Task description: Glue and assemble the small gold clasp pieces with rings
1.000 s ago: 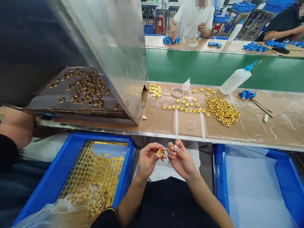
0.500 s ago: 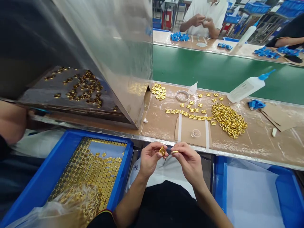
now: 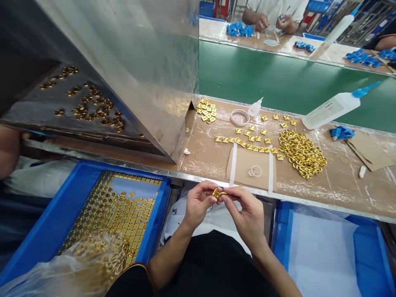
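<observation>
My left hand (image 3: 196,208) pinches a small gold square piece (image 3: 215,192) in front of the bench edge. My right hand (image 3: 249,212) grips a gold ring-shaped piece (image 3: 223,193) between thumb and fingers. The two pieces meet, or nearly so, between my fingertips; whether they are joined I cannot tell. Beyond my hands, a cardboard pad (image 3: 241,165) with white tape strips carries a small clear round dish (image 3: 255,171). Behind it lie rows of gold square pieces (image 3: 251,147), and to the right a heap of gold rings (image 3: 303,154).
Left of me stands a blue tray (image 3: 83,167) of gold squares, with a plastic bag (image 3: 71,268) of rings over it. A metal housing (image 3: 161,82) rises at left. A squeeze bottle (image 3: 332,109) lies near the green belt (image 3: 266,70). A co-worker (image 3: 278,16) sits opposite.
My right hand has moved left, bringing the ring-shaped piece against or close to the square piece in my left hand. The view has tilted down slightly. The co-worker's hands have moved apart.
</observation>
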Action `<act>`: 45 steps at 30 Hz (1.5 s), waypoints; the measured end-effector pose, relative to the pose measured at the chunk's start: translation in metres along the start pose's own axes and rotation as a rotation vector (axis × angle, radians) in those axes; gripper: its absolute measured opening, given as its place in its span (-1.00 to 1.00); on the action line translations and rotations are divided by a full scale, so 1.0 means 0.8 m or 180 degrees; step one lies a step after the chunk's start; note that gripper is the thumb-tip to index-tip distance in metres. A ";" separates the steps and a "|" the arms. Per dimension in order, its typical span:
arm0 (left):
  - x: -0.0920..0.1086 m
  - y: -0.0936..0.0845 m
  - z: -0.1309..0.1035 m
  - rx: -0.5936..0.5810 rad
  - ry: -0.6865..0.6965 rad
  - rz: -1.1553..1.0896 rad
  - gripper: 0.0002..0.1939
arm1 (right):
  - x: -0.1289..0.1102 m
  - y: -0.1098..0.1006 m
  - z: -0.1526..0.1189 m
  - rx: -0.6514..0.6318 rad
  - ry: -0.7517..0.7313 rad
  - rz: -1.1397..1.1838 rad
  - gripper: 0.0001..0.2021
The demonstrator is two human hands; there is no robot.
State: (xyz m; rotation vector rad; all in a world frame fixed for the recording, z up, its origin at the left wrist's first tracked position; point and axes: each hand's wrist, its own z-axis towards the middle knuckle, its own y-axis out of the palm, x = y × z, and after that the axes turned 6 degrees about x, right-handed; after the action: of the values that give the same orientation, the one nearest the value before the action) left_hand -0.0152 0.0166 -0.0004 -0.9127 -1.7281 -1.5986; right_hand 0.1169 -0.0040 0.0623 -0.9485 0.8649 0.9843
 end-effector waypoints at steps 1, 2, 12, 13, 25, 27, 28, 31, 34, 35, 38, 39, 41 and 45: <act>0.000 0.001 0.000 0.0011 -0.0004 0.0057 -0.60 | 0.002 0.001 -0.001 0.0017 0.0072 0.0004 -0.92; -0.001 0.001 0.001 0.0014 -0.0003 0.0104 -0.59 | 0.004 0.002 -0.002 0.0044 0.0133 0.0011 -0.93; -0.001 0.003 0.006 -0.0048 0.0310 0.0204 -0.66 | 0.016 0.010 -0.005 0.0134 0.0240 -0.0030 -0.96; -0.001 0.004 0.007 -0.0062 0.0338 0.0212 -0.67 | 0.017 0.010 -0.005 0.0125 0.0237 -0.0019 -0.96; -0.006 0.007 0.010 0.0079 0.0211 0.0181 -0.68 | 0.022 0.006 0.004 -0.0125 0.0047 -0.0288 -0.91; -0.009 0.009 0.012 0.0068 0.0219 0.0101 -0.72 | 0.023 0.006 0.005 -0.0141 -0.0014 -0.0330 -0.90; -0.009 0.010 0.012 0.0078 0.0235 0.0090 -0.73 | 0.024 0.006 0.006 -0.0146 -0.0039 -0.0336 -0.90; -0.011 0.009 0.014 0.0157 0.0337 0.0148 -0.75 | 0.025 0.008 0.006 -0.0177 -0.0086 -0.0328 -0.89; -0.009 0.004 0.014 0.0236 0.0462 0.0288 -0.79 | 0.024 0.010 0.008 -0.0232 -0.0165 -0.0357 -0.88; -0.008 0.001 0.014 0.0241 0.0489 0.0348 -0.80 | 0.023 0.011 0.008 -0.0261 -0.0189 -0.0359 -0.87; -0.003 -0.004 0.015 0.0216 0.0535 0.0511 -0.80 | 0.022 0.012 0.010 -0.0344 -0.0183 -0.0317 -0.85; -0.002 -0.005 0.016 0.0205 0.0546 0.0530 -0.80 | 0.021 0.013 0.011 -0.0346 -0.0163 -0.0285 -0.85; 0.000 -0.003 0.017 0.0202 0.0552 0.0473 -0.79 | 0.019 0.015 0.012 -0.0307 -0.0110 -0.0180 -0.85; 0.002 0.007 0.019 0.0288 0.0604 0.0111 -0.76 | 0.010 0.017 0.015 -0.0194 -0.0129 0.0076 -0.84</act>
State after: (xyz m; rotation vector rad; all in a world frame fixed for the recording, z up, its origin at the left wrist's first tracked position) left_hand -0.0112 0.0320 0.0024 -0.7191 -1.6293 -1.5196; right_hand 0.1084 0.0130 0.0561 -0.9686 0.8177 1.0522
